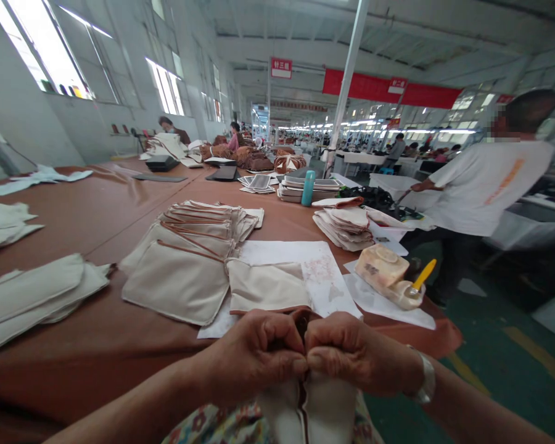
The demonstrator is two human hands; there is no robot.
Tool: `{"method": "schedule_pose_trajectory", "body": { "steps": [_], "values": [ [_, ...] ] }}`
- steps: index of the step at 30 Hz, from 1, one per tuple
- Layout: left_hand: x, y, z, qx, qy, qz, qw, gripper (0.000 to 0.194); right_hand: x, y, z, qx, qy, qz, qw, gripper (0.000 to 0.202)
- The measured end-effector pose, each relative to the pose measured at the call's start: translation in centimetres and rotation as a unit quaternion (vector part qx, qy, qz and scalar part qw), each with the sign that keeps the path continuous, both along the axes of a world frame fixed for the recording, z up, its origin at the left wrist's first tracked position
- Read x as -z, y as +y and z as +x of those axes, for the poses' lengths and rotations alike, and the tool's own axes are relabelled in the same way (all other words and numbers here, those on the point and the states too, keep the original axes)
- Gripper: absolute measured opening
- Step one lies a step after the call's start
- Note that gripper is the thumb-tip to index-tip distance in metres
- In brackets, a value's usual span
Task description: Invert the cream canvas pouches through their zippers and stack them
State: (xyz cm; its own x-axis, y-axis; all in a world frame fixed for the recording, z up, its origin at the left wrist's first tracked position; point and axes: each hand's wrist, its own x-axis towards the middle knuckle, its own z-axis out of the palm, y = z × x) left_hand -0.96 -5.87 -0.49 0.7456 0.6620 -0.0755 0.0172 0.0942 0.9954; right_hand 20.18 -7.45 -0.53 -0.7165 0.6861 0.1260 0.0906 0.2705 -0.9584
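My left hand (268, 348) and my right hand (349, 351) meet at the table's front edge, thumbs nearly touching. Both are closed in a pinch on a cream bag piece (326, 407) with brown edges, which hangs down over my lap. Fingers cover the pinched spot. Just beyond them, a flat cream piece (268, 283) with a brown strip along its near edge lies on white paper (326, 271). To its left, a fanned row of cream pouches (180, 277) with brown edging overlaps.
More cream pieces (41, 296) lie at left, and a stack (345, 225) sits at right. A yellow-handled brush (424, 275) stands in a small tub (409, 295) beside a stained container (382, 265). A turquoise bottle (308, 189) stands farther back. A person (494, 172) stands at right.
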Motion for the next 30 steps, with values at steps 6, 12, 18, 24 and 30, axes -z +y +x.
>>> {"method": "schedule_pose_trajectory", "body": {
  "steps": [6, 12, 18, 24, 30],
  "values": [
    [1.7, -0.3, 0.5, -0.049, -0.112, -0.182, 0.976, 0.035, 2.9, 0.1, -0.5, 0.042, 0.109, -0.152, 0.981, 0.042],
    [2.5, -0.2, 0.2, -0.070, -0.126, -0.137, 0.980, 0.033, 1.7, 1.3, 1.5, 0.236, 0.106, -0.036, 0.965, 0.038],
    [2.1, -0.4, 0.4, -0.124, -0.087, 0.024, 0.988, 0.029, -0.3, -0.5, 2.4, 0.281, 0.036, -0.009, 0.959, 0.040],
    [2.3, -1.1, 1.6, -0.203, -0.019, 0.176, 0.963, 0.032, -1.1, -2.9, -0.9, 0.154, -0.085, 0.064, 0.982, 0.039],
    [1.2, -1.2, 1.1, -0.139, -0.027, 0.160, 0.977, 0.046, 0.7, -2.2, -0.7, 0.156, -0.084, 0.084, 0.981, 0.018]
  ]
}}
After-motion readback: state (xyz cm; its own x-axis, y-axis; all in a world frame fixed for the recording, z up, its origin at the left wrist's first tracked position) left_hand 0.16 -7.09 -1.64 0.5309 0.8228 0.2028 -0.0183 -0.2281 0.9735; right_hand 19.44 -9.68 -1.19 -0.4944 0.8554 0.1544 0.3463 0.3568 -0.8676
